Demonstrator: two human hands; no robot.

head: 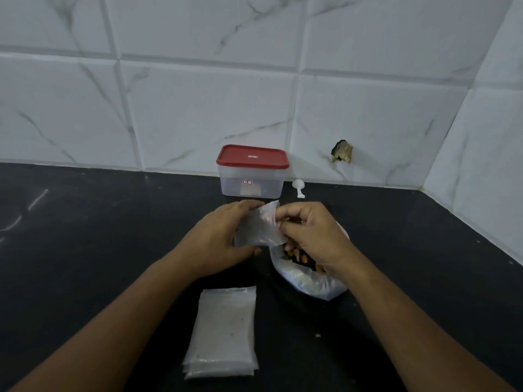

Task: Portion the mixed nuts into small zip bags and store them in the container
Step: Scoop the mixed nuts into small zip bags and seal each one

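Note:
Both my hands hold one small clear zip bag [259,226] above the black counter. My left hand [218,239] grips its left side; my right hand [310,233] pinches its top right edge. Under my right hand lies an open plastic bag of mixed nuts [307,278], with some nuts showing at its mouth. A stack of empty small zip bags [223,332] lies flat near the front. The clear container with a red lid [252,171] stands shut at the back by the wall.
A small white scoop [299,187] lies to the right of the container. White tiled walls close off the back and right side, with a broken hole [343,154] in one tile. The black counter [99,236] stretches to the left.

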